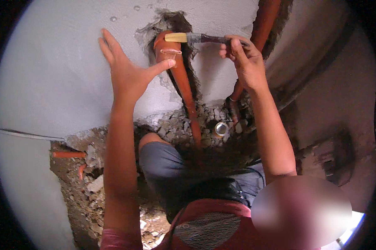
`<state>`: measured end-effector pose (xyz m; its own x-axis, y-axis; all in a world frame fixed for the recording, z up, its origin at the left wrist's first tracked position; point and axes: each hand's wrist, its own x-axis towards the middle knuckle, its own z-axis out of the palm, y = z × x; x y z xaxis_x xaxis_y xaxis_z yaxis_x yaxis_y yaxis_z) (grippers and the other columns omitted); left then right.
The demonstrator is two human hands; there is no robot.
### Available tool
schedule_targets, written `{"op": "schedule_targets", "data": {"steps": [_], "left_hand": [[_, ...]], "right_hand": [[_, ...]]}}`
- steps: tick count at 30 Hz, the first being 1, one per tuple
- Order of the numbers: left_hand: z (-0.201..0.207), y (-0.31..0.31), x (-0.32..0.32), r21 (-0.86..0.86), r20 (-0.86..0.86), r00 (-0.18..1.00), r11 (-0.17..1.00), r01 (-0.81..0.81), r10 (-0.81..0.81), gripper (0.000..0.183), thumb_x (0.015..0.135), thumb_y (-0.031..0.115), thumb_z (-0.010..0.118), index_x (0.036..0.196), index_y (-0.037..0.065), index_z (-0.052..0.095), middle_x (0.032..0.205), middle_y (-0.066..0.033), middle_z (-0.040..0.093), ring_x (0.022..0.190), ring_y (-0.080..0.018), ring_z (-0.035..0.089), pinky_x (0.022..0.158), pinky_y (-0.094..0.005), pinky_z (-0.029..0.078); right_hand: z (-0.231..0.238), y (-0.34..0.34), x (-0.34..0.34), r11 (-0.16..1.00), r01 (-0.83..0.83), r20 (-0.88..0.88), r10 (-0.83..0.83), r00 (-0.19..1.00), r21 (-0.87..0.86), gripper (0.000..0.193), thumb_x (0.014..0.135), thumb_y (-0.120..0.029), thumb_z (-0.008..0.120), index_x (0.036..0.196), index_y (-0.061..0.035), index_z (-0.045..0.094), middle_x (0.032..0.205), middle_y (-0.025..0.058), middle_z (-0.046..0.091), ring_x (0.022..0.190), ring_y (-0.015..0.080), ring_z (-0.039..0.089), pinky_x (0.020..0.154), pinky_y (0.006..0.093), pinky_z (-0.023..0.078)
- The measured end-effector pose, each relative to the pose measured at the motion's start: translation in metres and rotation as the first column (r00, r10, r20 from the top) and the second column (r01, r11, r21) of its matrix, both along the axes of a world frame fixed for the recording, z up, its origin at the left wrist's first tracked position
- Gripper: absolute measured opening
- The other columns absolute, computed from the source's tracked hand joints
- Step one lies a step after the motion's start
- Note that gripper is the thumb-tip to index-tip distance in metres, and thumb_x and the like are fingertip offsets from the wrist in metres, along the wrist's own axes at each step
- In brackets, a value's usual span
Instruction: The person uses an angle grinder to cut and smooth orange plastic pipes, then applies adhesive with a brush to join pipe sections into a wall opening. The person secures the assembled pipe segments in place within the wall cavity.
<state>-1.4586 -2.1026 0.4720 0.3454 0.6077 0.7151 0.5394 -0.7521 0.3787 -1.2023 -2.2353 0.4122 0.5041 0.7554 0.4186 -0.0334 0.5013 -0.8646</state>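
Note:
An orange pipe runs up the broken channel in the grey wall and ends in a wider orange fitting inside a rough hole. With thumb and fingers spread apart, my left hand rests near the wall, its thumb tip touching the pipe just below a pale rim on the fitting. Between the fingers of my right hand is the dark handle of a paintbrush. The pale yellow bristles lie against the upper part of the fitting, pointing left.
Rubble covers the ground at the wall's foot. A small round open can stands there, right of the pipe. Another orange pipe slants down a channel at the right. Short orange pipe pieces lie in dirt at the left.

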Motion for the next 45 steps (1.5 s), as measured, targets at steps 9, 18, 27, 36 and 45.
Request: {"op": "schedule_targets", "data": {"steps": [9, 18, 27, 36, 45], "left_hand": [[0.0, -0.001, -0.001, -0.009, -0.071, 0.997, 1.0, 0.009, -0.009, 0.169, 0.053, 0.056, 0.102, 0.164, 0.0, -0.012, 0.165, -0.0406, -0.006, 0.158, -0.0495, 0.006, 0.123, -0.0554, 0.029], [0.005, -0.004, 0.003, -0.024, -0.137, 0.988, 0.997, -0.074, 0.07, 0.165, 0.054, 0.056, 0.101, 0.162, -0.009, -0.006, 0.169, -0.0352, 0.0, 0.16, -0.0429, -0.002, 0.129, -0.0526, 0.013], [0.011, -0.01, 0.007, -0.091, -0.149, 0.986, 0.992, -0.084, 0.07, 0.163, 0.055, 0.053, 0.101, 0.162, -0.009, -0.005, 0.17, -0.0328, -0.001, 0.16, -0.0418, 0.002, 0.13, -0.0514, 0.006], [0.013, -0.011, 0.007, -0.14, -0.153, 0.983, 0.982, -0.125, 0.103, 0.163, 0.055, 0.052, 0.101, 0.163, -0.008, -0.005, 0.17, -0.0323, -0.001, 0.16, -0.0406, 0.001, 0.13, -0.0515, 0.006], [0.011, -0.01, 0.006, -0.139, -0.136, 0.988, 0.987, -0.087, 0.068, 0.162, 0.055, 0.051, 0.102, 0.163, -0.008, -0.004, 0.17, -0.0319, -0.002, 0.161, -0.0396, -0.002, 0.13, -0.051, 0.003]], "right_hand": [[-0.081, -0.02, -0.023, 0.999, -0.049, -0.344, 0.044, 0.938, -0.007, 0.04, 0.106, -0.031, 0.063, 0.128, 0.0029, 0.063, 0.109, 0.01, 0.071, 0.094, 0.0189, 0.066, 0.091, 0.0355, 0.053], [-0.111, -0.005, -0.094, 0.98, -0.195, -0.475, 0.196, 0.858, 0.052, 0.038, 0.106, -0.028, 0.064, 0.127, 0.0039, 0.066, 0.111, 0.0176, 0.075, 0.1, 0.0211, 0.074, 0.092, 0.0323, 0.058], [-0.108, 0.017, -0.118, 0.972, -0.085, -0.581, 0.199, 0.789, 0.217, 0.041, 0.104, -0.029, 0.068, 0.125, 0.0062, 0.065, 0.107, 0.0199, 0.076, 0.096, 0.0234, 0.075, 0.086, 0.0346, 0.061], [-0.099, -0.003, -0.071, 0.984, -0.049, -0.523, 0.132, 0.842, 0.17, 0.036, 0.105, -0.027, 0.066, 0.124, 0.0037, 0.068, 0.105, 0.0164, 0.077, 0.093, 0.0191, 0.074, 0.084, 0.0312, 0.06], [-0.021, -0.02, -0.012, 0.964, 0.244, 0.062, -0.251, 0.966, 0.104, 0.035, 0.101, -0.033, 0.067, 0.101, 0.0008, 0.077, 0.085, 0.0078, 0.078, 0.077, 0.0136, 0.073, 0.073, 0.0318, 0.057]]}}
